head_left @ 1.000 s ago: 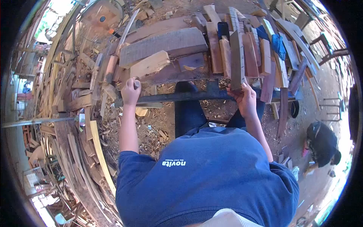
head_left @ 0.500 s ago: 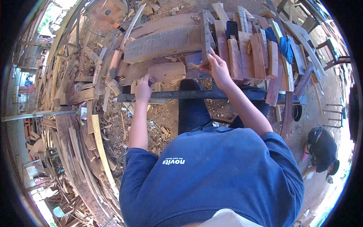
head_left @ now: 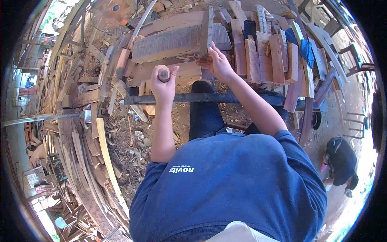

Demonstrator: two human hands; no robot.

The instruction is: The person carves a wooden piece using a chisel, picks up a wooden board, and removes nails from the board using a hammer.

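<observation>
My left hand (head_left: 163, 89) is raised above the near edge of the work surface. Its fingers wrap round a wooden handle (head_left: 163, 74), whose round end faces me; the rest is hidden. My right hand (head_left: 219, 66) grips the near end of a narrow dark strip (head_left: 207, 30). This strip lies across a thick, rough-sawn plank (head_left: 171, 43), with its far end past the plank's back edge. Closer to me is a flat brown board (head_left: 187, 71), between the two hands.
Several wood blocks (head_left: 276, 58) stand packed on the right, with a dark phone-like object (head_left: 249, 29) and a blue cloth (head_left: 306, 53). A dark bar (head_left: 177, 98) crosses before my legs. Offcuts heap up on the left. Another person (head_left: 342, 161) bends down at far right.
My left hand has risen from the flat board and turned, showing the handle's end. The right hand has shifted left, carrying the narrow strip along over the plank.
</observation>
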